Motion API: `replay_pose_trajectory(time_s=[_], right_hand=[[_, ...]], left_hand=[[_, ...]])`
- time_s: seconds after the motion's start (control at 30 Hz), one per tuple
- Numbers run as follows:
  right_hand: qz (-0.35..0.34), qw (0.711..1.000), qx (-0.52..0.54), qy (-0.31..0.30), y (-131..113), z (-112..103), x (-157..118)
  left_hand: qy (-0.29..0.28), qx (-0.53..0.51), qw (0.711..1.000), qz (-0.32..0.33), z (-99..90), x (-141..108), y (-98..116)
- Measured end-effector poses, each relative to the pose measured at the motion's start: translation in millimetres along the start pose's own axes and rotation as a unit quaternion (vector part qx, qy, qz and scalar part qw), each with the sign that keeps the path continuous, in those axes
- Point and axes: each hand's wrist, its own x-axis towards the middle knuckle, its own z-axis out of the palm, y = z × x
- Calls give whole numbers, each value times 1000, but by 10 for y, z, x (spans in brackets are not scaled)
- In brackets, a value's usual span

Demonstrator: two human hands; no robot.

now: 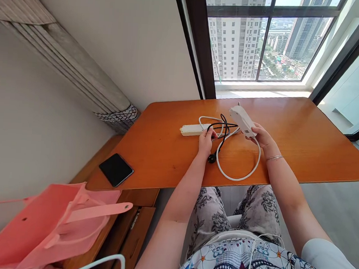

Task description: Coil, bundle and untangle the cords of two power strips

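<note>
My right hand (260, 136) grips the near end of a white power strip (243, 119), raised and tilted above the table. From that end a white cord (255, 166) curves down in a wide loop. My left hand (206, 141) is closed at the black cable (224, 131), with the fingers pinched on it. Behind that hand a second white power strip (192, 130) lies flat on the tabletop. Black and white cords tangle between both hands. A black plug (212, 158) rests just right of my left wrist.
The wooden table (165, 158) spans the view below a window (265, 46). A black phone (116, 170) lies at its left edge. A pink bag (46, 227) stands lower left, beside wooden drawers (136, 230). A gathered curtain (88, 79) hangs by the left wall.
</note>
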Motion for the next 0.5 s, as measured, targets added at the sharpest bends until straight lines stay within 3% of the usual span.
replay_pose_trajectory(time_s=[0.13, 0.3, 0.4, 0.5], right_hand=[[11, 1000, -12, -12, 34, 43, 27], [0, 1000, -16, 6, 71, 62, 49], [-7, 999, -22, 33, 85, 74, 51], [-4, 998, -20, 65, 95, 90, 60]], left_hand=[[-74, 101, 992, 17, -21, -45, 27], [-176, 215, 960, 25, -67, -114, 66], [-149, 202, 967, 37, -69, -118, 92], [-95, 89, 991, 3, -33, -100, 122]])
